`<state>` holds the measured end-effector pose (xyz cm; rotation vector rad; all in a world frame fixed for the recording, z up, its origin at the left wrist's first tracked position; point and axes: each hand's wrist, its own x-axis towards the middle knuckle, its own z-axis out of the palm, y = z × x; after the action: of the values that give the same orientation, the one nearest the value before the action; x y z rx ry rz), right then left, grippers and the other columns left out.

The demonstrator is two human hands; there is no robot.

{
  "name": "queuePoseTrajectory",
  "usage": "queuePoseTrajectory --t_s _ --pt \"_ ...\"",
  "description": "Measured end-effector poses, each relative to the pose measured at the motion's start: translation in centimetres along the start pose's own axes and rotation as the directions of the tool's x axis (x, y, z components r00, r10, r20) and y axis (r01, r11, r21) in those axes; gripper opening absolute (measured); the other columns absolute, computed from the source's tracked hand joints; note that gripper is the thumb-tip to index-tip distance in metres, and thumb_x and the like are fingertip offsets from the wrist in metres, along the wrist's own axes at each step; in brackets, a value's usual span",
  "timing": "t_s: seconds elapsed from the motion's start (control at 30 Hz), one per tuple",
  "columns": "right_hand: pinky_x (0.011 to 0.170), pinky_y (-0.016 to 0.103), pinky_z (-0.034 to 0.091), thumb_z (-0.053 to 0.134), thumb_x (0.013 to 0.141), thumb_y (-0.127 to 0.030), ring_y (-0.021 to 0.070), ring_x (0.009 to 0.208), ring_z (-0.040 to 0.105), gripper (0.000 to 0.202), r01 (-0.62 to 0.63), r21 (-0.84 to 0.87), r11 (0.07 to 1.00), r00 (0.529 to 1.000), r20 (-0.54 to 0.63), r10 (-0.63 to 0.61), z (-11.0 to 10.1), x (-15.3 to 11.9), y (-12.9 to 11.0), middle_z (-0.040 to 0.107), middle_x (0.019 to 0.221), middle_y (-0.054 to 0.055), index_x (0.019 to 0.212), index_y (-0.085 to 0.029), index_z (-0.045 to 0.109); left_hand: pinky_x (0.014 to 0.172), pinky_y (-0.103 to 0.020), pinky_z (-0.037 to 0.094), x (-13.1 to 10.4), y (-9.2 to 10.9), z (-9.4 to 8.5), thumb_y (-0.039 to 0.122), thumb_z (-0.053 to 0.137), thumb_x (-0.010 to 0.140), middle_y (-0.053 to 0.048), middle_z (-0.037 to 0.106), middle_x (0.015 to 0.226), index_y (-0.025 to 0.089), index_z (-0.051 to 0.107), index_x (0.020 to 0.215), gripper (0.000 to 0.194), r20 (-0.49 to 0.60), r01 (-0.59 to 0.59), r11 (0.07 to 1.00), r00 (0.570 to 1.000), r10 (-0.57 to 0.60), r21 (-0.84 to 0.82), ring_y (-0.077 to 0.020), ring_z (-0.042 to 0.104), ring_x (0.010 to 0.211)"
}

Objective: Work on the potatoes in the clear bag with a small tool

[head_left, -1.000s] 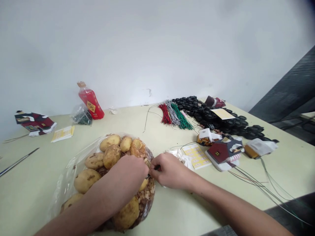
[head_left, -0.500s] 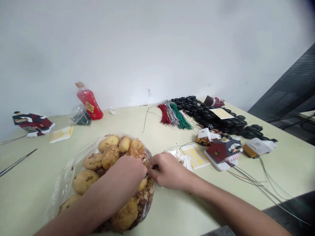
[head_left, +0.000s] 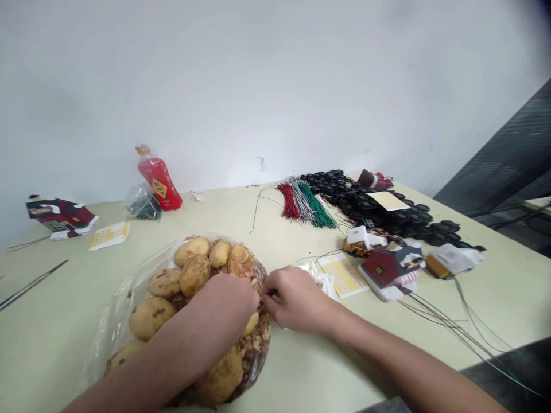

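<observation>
Yellow-brown potatoes (head_left: 151,318) lie with brown crumbly bits in a round, clear plastic bag (head_left: 112,321) at the front of the table. My left hand (head_left: 235,299) reaches across the potatoes, its fingers curled closed at the bag's right side. Meeting it there, my right hand (head_left: 289,301) has thumb and forefinger pinched together. The fingertips of both hands almost touch. Whatever they pinch is too small and too covered to make out. White crumpled tissue (head_left: 321,278) lies just behind my right hand.
Little model houses (head_left: 390,269) with trailing wires stand at right, by a yellow sticker sheet (head_left: 342,274). Behind are black round parts (head_left: 370,203) and red, grey and green wires (head_left: 305,201). A red bottle (head_left: 160,180), another house (head_left: 62,218) and a thin metal tool (head_left: 34,284) are at left.
Both hands stay at the bag's right side, their fingertips shifting only slightly. The whole view has moved a little; nothing else on the table has changed.
</observation>
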<state>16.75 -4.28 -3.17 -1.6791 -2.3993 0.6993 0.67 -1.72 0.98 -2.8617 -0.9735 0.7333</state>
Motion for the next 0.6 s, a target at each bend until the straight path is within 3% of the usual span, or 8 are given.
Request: queuePoseTrajectory --t_s 0.1,0.27,0.33,0.43,0.6 --pt "0.067 0.029 0.033 0.067 0.092 -0.010 0.0185 0.079 0.072 0.020 0.067 0.048 0.997 0.997 0.022 -0.068 0.0 -0.1 -0.1 0.086 0.093 0.009 0.089 -0.018 0.084 0.072 -0.032 0.060 -0.3 0.2 -0.7 0.010 0.089 0.077 -0.008 0.082 0.077 0.017 0.085 0.083 0.010 0.089 0.051 0.997 0.994 -0.055 0.050 -0.0282 0.080 0.074" --pt "0.066 0.031 0.030 0.068 0.092 -0.012 0.0208 0.081 0.073 0.019 0.004 -0.019 1.000 1.000 0.008 -0.004 0.0 -0.2 0.0 0.087 0.096 0.011 0.088 -0.018 0.085 0.071 -0.031 0.055 -0.3 0.2 -0.8 0.015 0.090 0.076 -0.004 0.078 0.076 0.018 0.084 0.084 0.011 0.114 0.067 0.997 0.991 -0.072 0.045 -0.0256 0.074 0.073" --pt "0.066 0.030 0.031 0.067 0.092 -0.011 0.0198 0.081 0.072 0.019 0.036 0.020 0.999 0.999 0.013 -0.036 -0.1 -0.2 0.0 0.087 0.096 0.010 0.089 -0.018 0.085 0.070 -0.032 0.055 0.0 0.1 -0.4 0.015 0.090 0.074 -0.004 0.077 0.074 0.019 0.084 0.083 0.011 0.127 0.063 0.997 0.990 -0.068 0.041 -0.0257 0.072 0.070" --pt "0.066 0.029 0.032 0.067 0.092 -0.009 0.0180 0.078 0.071 0.019 0.075 0.065 0.995 0.996 0.044 -0.078 -0.2 -0.3 -0.1 0.086 0.092 0.008 0.088 -0.018 0.084 0.074 -0.033 0.057 0.1 0.0 0.0 0.015 0.089 0.077 -0.006 0.079 0.078 0.019 0.085 0.087 0.012 0.131 0.050 0.998 0.990 -0.056 0.044 -0.0271 0.075 0.074" --pt "0.067 0.031 0.031 0.067 0.093 -0.012 0.0210 0.082 0.072 0.019 0.016 -0.012 1.000 1.000 0.023 -0.016 -0.1 -0.2 0.0 0.087 0.096 0.012 0.089 -0.017 0.085 0.075 -0.032 0.058 -0.2 0.2 -0.3 0.011 0.084 0.080 -0.005 0.077 0.075 0.016 0.083 0.083 0.007 0.085 0.067 0.997 0.994 -0.070 0.035 -0.0257 0.075 0.074"
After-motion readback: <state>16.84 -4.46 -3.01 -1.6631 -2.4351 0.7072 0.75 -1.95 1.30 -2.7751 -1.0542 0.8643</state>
